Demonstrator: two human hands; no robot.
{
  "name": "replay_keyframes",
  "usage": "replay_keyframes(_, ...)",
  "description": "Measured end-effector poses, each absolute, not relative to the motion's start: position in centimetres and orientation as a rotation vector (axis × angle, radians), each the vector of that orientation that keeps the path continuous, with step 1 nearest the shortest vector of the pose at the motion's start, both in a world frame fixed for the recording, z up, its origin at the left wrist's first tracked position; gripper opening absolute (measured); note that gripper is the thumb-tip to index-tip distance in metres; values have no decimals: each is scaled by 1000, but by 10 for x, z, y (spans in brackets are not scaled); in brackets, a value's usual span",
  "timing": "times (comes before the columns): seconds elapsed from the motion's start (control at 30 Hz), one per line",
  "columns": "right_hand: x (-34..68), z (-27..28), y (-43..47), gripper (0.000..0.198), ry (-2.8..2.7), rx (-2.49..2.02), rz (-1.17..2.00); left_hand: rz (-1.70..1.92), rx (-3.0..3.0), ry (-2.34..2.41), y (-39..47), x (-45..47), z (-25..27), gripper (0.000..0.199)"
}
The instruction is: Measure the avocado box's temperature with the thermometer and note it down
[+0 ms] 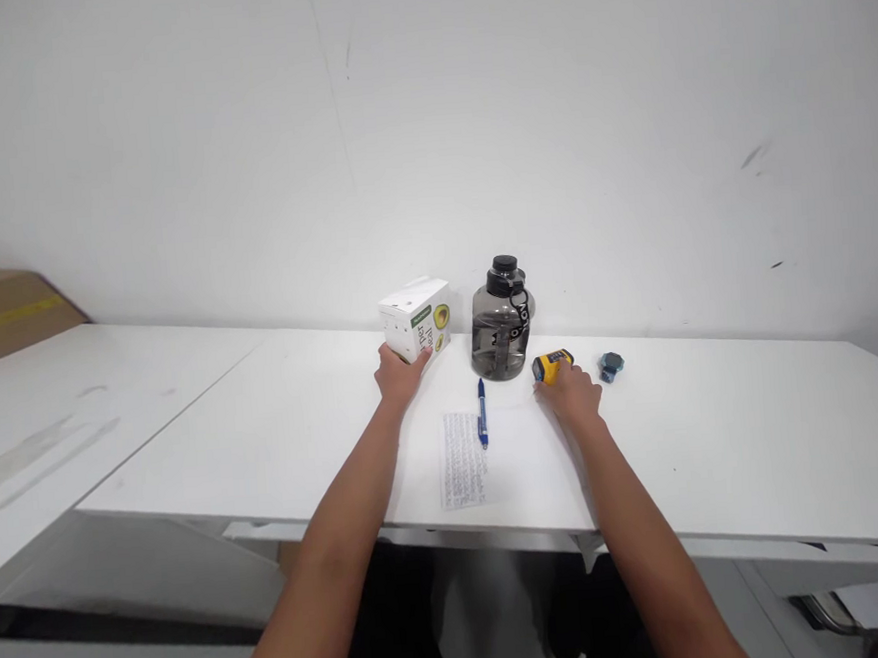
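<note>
My left hand (401, 374) grips the lower front of a white box (417, 315) with avocado pictures, which stands upright near the wall. My right hand (573, 393) is closed around a small yellow and black device (552, 365) on the desk; its exact kind is not clear. Between the hands stands a large grey see-through water jug (499, 330) with a black lid. In front of the jug, a blue pen (482, 414) lies across a sheet of paper (463, 463) covered in handwriting. A dark blue watch-like item (610, 365) sits just right of my right hand.
The white desk (754, 427) runs along a white wall (424, 119), its front edge close to my body. At the far left is a brown cardboard box (13, 314) with yellow tape. Below the desk at right, several items lie on a shelf (865, 610).
</note>
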State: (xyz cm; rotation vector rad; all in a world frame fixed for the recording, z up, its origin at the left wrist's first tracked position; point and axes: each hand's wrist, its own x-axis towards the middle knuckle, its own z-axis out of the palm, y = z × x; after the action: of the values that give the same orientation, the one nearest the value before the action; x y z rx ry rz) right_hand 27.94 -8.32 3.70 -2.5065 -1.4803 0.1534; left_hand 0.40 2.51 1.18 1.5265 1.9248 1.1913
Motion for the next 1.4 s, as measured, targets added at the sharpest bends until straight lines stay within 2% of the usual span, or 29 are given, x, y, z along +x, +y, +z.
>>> replay_keyframes(0.17, 278, 33, -81, 65, -1488, -2505, 118, 1175, 1503, 1932, 24, 4, 13, 65)
replay_keyframes(0.53, 271, 23, -81, 62, -1523, -2481, -55, 1190, 1523, 1925, 24, 5, 12, 66)
replay_keyframes(0.83, 273, 28, -79, 43, -1516, -2464, 38, 1199, 1518, 1919, 24, 5, 12, 65)
replay_keyframes(1.07, 278, 31, -79, 56, -1517, -2449, 196, 1199, 1516, 1911, 22, 5, 15, 65)
replay_keyframes(1.4, 279, 33, -78, 56, -1526, -2506, 233, 1171, 1505, 1925, 18, 7, 20, 64)
